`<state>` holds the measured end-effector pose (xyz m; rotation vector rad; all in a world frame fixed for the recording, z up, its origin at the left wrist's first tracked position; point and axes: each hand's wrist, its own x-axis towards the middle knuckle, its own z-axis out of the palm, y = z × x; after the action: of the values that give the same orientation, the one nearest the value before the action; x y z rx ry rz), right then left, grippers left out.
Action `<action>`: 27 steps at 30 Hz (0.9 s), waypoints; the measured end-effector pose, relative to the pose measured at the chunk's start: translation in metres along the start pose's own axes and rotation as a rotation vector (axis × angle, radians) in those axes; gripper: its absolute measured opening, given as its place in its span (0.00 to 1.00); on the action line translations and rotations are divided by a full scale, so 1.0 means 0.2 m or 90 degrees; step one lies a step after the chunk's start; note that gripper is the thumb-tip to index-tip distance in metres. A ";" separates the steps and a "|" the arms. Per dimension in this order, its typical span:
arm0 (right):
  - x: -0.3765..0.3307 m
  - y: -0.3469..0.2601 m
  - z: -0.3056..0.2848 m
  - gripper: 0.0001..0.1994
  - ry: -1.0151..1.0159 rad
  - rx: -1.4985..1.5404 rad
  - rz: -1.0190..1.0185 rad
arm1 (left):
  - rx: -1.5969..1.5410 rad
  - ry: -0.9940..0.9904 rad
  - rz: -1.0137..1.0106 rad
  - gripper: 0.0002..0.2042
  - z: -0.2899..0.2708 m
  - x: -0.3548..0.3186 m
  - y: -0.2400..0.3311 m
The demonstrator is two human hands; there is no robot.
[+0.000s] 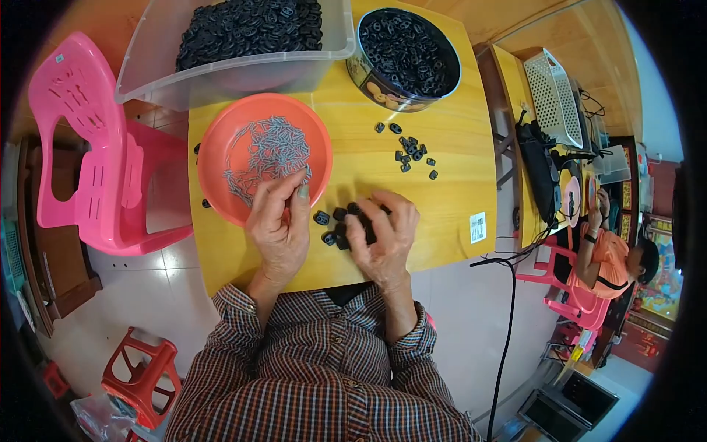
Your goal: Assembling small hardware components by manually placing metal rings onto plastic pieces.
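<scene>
Over the near right rim of an orange-red plastic bowl, my left hand has its thumb and fingertips pinched together. Whatever is between them is too small to make out. Many thin grey metal screws lie in the bowl. To the right, my right hand reaches over a small heap of black plastic pieces near the table's front edge. Its fingers are curved, slightly blurred and apart from the thumb, with black pieces beneath them. These pieces are small and rounded, and some show holes.
A clear plastic bin and a round tin, both with black pieces, stand at the back of the yellow table. More loose pieces lie before the tin. A pink chair is left; another person sits far right.
</scene>
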<state>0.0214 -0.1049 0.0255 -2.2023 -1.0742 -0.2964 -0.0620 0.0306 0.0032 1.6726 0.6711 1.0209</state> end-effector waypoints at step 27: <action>0.35 0.37 0.07 0.12 -0.073 -0.106 -0.062 | -0.008 -0.044 -0.016 0.14 0.00 0.02 0.02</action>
<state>0.1221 -0.0843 0.0126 -2.3418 -1.2614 -0.3154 -0.0601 0.0319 0.0082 1.6768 0.6367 0.9438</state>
